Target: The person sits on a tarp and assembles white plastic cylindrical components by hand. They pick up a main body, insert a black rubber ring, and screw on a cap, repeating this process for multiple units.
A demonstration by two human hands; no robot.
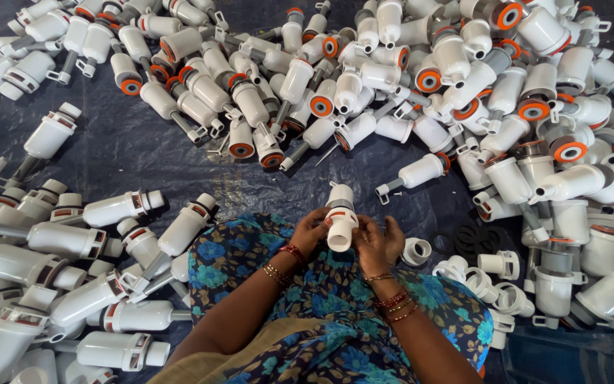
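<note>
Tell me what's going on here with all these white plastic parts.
A person sitting on a dark tarp holds one white plastic fitting upright in both hands, left hand and right hand gripping its sides. Piles of similar fittings, many with orange rings, lie all around, with black rings nearby.

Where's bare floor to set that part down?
Bare dark sheet lies between the top heap and the left pile, plus a strip just beyond the held white part in left hand and right hand. The right side is packed.
</note>
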